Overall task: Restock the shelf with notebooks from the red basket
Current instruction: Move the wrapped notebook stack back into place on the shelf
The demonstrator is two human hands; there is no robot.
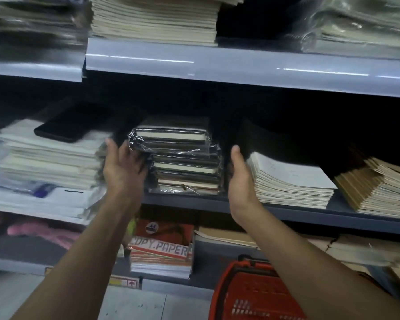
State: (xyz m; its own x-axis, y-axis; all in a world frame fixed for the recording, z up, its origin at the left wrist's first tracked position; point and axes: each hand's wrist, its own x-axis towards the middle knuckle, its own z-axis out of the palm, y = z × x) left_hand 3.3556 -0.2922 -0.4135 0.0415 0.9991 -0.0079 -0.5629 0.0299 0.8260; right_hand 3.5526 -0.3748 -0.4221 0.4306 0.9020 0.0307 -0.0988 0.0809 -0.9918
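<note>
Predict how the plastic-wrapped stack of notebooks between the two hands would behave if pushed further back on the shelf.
The wrapped notebook stack probably slides as blocks, since film binds the books. The glossy, wrinkled wrap looks slippery, so the upper bundle, already offset from the lower one, might shift sideways. It seems fairly heavy for its size, being dense paper; left hand and right hand flanking it should steady it.

1 head-worn camera faces forward, close to the shelf [217, 202].

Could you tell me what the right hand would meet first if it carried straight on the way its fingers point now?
Probably nothing soon: the right hand points into the dark gap between the wrapped notebook stack and the pale paper pile. Depth there is unclear.
</note>
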